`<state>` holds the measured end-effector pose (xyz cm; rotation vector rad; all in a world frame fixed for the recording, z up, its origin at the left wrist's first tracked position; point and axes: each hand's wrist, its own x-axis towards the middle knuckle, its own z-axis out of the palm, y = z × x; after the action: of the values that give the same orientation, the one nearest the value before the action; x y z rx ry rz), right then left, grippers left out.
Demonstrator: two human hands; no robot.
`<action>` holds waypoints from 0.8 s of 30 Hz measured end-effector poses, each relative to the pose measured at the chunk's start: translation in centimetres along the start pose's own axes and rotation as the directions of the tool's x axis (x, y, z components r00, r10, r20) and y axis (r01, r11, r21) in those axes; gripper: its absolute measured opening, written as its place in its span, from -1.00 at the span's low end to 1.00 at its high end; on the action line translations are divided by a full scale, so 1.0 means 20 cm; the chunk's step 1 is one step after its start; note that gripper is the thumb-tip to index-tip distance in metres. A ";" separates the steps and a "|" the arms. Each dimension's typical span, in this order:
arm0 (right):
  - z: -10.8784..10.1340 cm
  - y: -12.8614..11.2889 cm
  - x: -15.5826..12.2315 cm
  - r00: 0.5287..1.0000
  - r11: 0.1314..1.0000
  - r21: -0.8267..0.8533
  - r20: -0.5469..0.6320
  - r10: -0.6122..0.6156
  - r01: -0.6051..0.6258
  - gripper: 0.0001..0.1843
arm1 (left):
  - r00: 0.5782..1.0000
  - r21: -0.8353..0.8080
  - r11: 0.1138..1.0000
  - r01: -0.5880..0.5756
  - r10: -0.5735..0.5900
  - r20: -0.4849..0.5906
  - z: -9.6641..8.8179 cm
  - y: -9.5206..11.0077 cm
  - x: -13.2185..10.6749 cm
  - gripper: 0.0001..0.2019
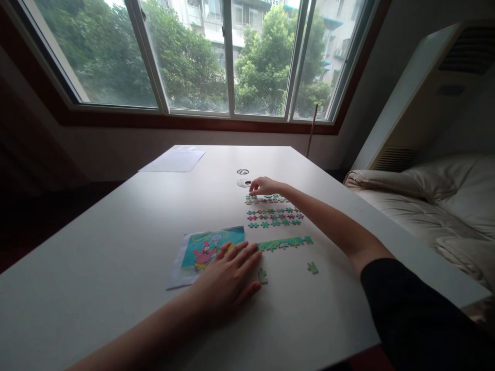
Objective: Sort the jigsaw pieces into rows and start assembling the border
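My left hand (232, 275) lies flat with spread fingers across the right part of a printed cartoon picture (189, 250). Its fingertips reach the left end of a joined strip of puzzle pieces (286, 244). Beside its thumb lies a loose green puzzle piece (263, 276), and another green piece (313, 267) sits farther right. My right hand (263, 186) is stretched to the far rows, fingers bent down and pinched at a puzzle piece (250, 195) at the left end; the fingers partly hide it. Several rows of loose puzzle pieces (274, 217) are laid out below that hand.
Two small round objects (243, 172) lie just beyond my right hand on the white table (96, 242). White paper sheets (174, 161) rest at the far left. A padded beige seat or bedding (417, 206) stands along the right, with a window (228, 62) behind.
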<state>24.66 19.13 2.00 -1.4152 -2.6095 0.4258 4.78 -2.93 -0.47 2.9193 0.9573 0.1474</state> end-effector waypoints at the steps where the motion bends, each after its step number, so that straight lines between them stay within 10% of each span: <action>1: 0.01 0.00 0.03 1.000 1.000 0.003 0.017 0.006 -0.006 -0.73 | 1.000 -0.003 1.000 0.002 -0.002 0.001 0.00 0.00 0.00 -0.53; 16: 0.04 -0.01 0.16 0.990 0.982 0.164 0.112 0.080 -0.098 -0.67 | 1.000 -0.008 1.000 0.002 -0.002 0.004 -0.01 0.01 0.00 -0.52; 24: -0.01 -0.06 -0.15 0.998 0.926 0.373 -0.047 -0.044 0.058 -0.79 | 1.000 -0.026 1.000 0.004 -0.004 -0.009 0.01 0.00 0.00 -0.52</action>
<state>25.50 15.99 2.67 -1.2107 -2.3608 0.8304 4.69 -2.92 -0.60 2.8957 0.9557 0.1720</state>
